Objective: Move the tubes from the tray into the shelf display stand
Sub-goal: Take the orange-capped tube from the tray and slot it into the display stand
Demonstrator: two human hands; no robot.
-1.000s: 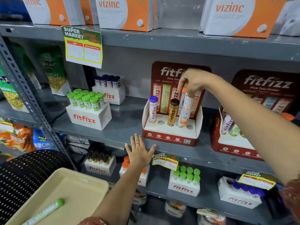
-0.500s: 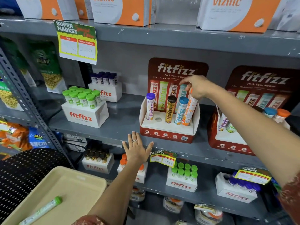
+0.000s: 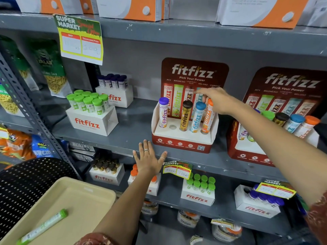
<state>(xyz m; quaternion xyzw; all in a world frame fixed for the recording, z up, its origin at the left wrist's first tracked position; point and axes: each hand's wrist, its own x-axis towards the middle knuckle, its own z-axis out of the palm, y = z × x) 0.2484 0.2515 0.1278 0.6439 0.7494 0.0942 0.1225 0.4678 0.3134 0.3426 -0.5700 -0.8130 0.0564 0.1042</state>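
A red and white display stand (image 3: 182, 145) sits on the middle shelf. Purple (image 3: 163, 113), brown (image 3: 185, 116), blue (image 3: 197, 117) and orange (image 3: 208, 119) tubes stand in its holes; the second hole (image 3: 172, 126) is bare. My right hand (image 3: 216, 100) rests on the orange tube's cap, fingers curled around it. My left hand (image 3: 149, 159) lies flat, fingers spread, on the shelf's front edge below the stand. A beige tray (image 3: 79, 202) sits at the lower left with one green-capped tube (image 3: 42, 227) lying in it.
A second red stand (image 3: 251, 152) with tubes stands to the right. White boxes of green-capped (image 3: 92, 121) and purple-capped (image 3: 115, 98) tubes sit on the left of the shelf. More boxes fill the lower shelf. A black perforated chair back (image 3: 26, 183) is beside the tray.
My right hand has lowered the orange tube into the stand's rightmost hole. The blue tube, hidden before, now shows. My left hand has stayed on the shelf edge.
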